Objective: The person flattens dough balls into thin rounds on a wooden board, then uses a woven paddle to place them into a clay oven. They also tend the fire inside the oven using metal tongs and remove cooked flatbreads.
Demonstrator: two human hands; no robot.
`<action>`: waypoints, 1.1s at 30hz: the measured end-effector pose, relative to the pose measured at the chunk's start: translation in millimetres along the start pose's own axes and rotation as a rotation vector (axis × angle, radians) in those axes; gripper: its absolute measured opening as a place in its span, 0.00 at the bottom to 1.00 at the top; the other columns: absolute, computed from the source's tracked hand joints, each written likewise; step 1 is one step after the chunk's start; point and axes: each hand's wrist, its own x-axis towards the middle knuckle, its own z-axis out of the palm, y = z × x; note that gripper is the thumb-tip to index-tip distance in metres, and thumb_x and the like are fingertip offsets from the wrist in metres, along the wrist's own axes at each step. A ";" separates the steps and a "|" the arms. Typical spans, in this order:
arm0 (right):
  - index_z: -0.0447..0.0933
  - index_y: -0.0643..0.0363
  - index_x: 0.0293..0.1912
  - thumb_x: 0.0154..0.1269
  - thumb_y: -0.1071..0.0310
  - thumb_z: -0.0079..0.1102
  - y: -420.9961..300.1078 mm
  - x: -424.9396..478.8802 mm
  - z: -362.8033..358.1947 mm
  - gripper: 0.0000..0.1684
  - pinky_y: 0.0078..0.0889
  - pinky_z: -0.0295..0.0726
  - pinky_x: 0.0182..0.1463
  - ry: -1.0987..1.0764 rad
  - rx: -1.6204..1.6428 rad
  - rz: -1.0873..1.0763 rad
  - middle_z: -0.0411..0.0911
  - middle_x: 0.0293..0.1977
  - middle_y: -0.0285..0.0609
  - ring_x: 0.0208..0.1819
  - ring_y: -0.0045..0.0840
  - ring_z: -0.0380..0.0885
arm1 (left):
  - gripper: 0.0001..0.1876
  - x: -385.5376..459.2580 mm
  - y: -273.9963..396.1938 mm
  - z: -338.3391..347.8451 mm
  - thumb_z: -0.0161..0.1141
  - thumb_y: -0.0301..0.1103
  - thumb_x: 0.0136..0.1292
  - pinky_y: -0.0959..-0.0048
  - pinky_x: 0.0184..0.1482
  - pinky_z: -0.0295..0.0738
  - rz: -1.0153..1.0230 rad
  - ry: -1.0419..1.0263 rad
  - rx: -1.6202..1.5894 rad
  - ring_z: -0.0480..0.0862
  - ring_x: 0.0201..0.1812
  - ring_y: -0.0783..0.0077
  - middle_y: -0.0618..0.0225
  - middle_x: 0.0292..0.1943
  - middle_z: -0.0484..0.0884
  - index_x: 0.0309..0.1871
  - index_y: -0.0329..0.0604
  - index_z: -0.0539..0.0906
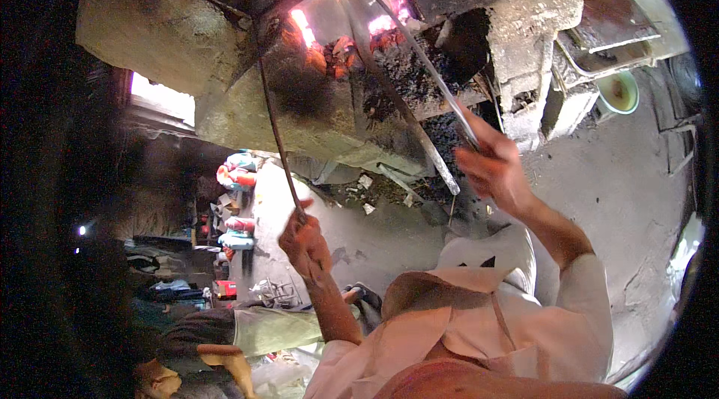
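My left hand (306, 239) grips the lower end of a thin dark metal rod (273, 123), which runs up to the sooty oven front. My right hand (491, 160) is closed around a longer metal rod (418, 50) that slants up to the left, over the glowing oven mouth (331, 22). Bright embers (387, 22) and flames burn at that mouth. Between the two rods a flat metal bar (413, 118) lies across the charred ledge, its pale end towards my right hand. The far ends of both held rods cannot be made out.
Dark coals (393, 78) cover part of the rough masonry hearth (264, 112). A green basin (618, 93) with liquid stands right, near a metal-framed tray (612, 17). Rubble (368, 191) lies on the floor below. Another person's arm (233, 368) and light cloth (275, 329) show lower left.
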 end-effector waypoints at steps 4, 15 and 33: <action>0.62 0.56 0.64 0.61 0.68 0.56 -23.0 53.9 63.0 0.31 0.21 0.60 0.14 -0.140 0.055 -0.236 0.64 0.17 0.29 0.13 0.13 0.60 | 0.23 69.2 9.2 -2.7 0.61 0.31 0.55 0.87 0.18 0.43 0.135 0.147 0.240 0.56 0.15 0.88 0.78 0.18 0.63 0.49 0.19 0.73; 0.65 0.68 0.60 0.68 0.38 0.39 -17.9 152.1 120.5 0.41 0.21 0.77 0.34 -0.152 -0.601 -0.543 0.78 0.34 0.45 0.30 0.20 0.76 | 0.37 176.1 32.5 64.2 0.56 0.43 0.63 0.64 0.54 0.66 -0.338 -0.576 -0.540 0.65 0.60 0.58 0.45 0.67 0.52 0.67 0.31 0.53; 0.68 0.63 0.58 0.55 0.44 0.58 259.8 123.4 -243.5 0.40 0.33 0.68 0.58 0.539 -0.941 0.193 0.69 0.55 0.62 0.57 0.43 0.69 | 0.39 172.3 -2.6 -12.7 0.47 0.38 0.64 0.60 0.58 0.69 -0.432 -0.483 -1.562 0.66 0.63 0.53 0.57 0.73 0.42 0.71 0.36 0.39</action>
